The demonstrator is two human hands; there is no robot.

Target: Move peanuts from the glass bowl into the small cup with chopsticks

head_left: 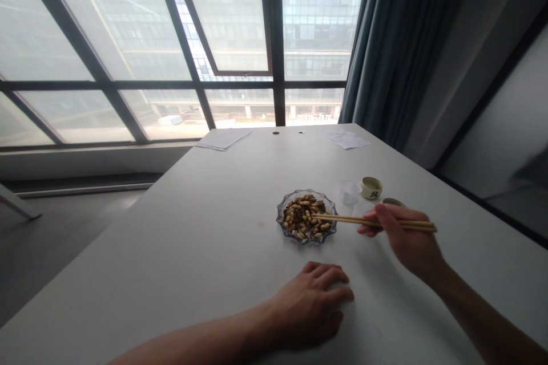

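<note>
On my feed the pair of wooden chopsticks [368, 221] runs almost straight left to right across the counter. The tips point left, and the 2 sticks lie close together, nearly parallel. The tips reach past the right rim of the glass dish [326, 203] and sit over the peanuts [302, 217], though I cannot tell from this angle whether they touch any. The back ends stick out to the right of the right hand [406, 236], angled very slightly toward me.

That right hand is narrow around the chopsticks, holding them in its fingers just above the counter, to the right of the dish. The left hand [310, 305] is open and empty, lying palm down on the counter with its fingers slightly spread, nearer to me than the dish.

The scalloped dish holds a heap of peanuts mixed with something dark that I can't make out. Beyond it, to the far right, are a clear plastic cup [350, 192] and a small ceramic cup [371, 187], with a rounded ceramic rim [394, 202] partly hidden behind the right hand. Sheets of paper [223, 138] lie at the far left edge of the counter, and more paper [349, 140] lies at the far right, near a dark curtain [398, 40].
</note>
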